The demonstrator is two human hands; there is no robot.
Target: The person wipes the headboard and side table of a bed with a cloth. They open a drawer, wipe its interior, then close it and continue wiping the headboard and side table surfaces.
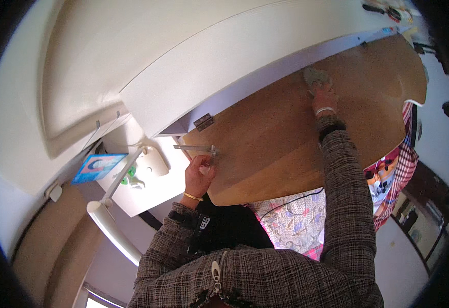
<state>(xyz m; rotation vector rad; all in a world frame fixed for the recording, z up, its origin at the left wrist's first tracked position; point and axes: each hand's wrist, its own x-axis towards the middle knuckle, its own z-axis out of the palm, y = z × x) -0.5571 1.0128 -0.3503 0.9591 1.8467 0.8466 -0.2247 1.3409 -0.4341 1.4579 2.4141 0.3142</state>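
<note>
A brown wooden drop-down panel [265, 149] lies open in front of me, hinged to a white cabinet [209, 61]. My right hand [325, 98] reaches across to its far side and presses a crumpled greyish cloth [316, 78] onto the wood, fingers closed over it. At the panel's left edge, my left hand [199, 177] is closed, with its fingers curled just below a metal stay arm [193, 148]. Whether those fingers grip the edge or the stay's end bracket cannot be made out. A dark metal hinge [203, 122] shows at the panel's back left.
On the left, a white surface carries a cream-coloured device [152, 161] and a blue picture card [99, 168]. A white lamp arm [112, 231] slants beside them. Patterned bedding [296, 220] and a black cloth item [235, 226] lie below the panel's near edge.
</note>
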